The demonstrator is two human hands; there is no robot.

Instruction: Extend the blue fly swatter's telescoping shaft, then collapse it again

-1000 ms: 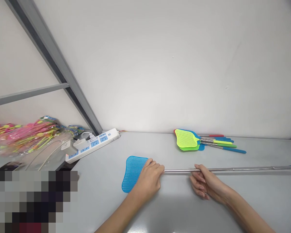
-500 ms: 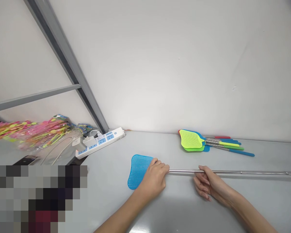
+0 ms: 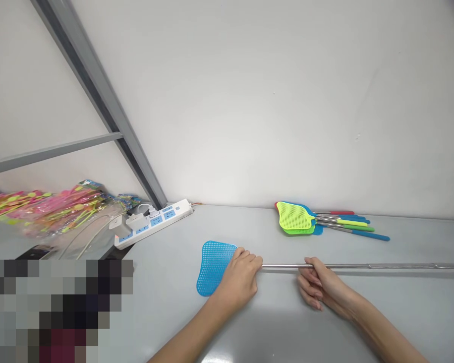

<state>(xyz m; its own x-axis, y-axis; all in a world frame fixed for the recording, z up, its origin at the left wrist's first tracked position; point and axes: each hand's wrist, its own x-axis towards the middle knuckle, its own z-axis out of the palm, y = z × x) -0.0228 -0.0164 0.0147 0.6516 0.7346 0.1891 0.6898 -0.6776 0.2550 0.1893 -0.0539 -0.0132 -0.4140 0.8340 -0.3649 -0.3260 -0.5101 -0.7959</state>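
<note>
A blue fly swatter (image 3: 213, 267) with a perforated head lies across the front of the table, its long metal telescopic rod stretching to the right edge of the view. My left hand (image 3: 241, 275) is closed around the swatter's neck, just where the head meets the rod, and hides that joint. Further along, my right hand (image 3: 321, 285) pinches the rod between thumb and index finger, with the other fingers loosely curled below it. A bit of the blue handle shows at the far right edge.
Behind, near the wall, lies a stack of collapsed fly swatters (image 3: 297, 218) in yellow-green, blue and red. A white power strip (image 3: 155, 224) with plugged-in chargers sits left. Beyond it are colourful plastic-wrapped packs (image 3: 71, 204) and a grey metal frame (image 3: 109, 111). A blurred patch covers the lower left.
The view has shifted slightly, moving the scene a little to the left, and the tip of the blue handle now shows at the right edge. Both hands keep their hold on the fly swatter.
</note>
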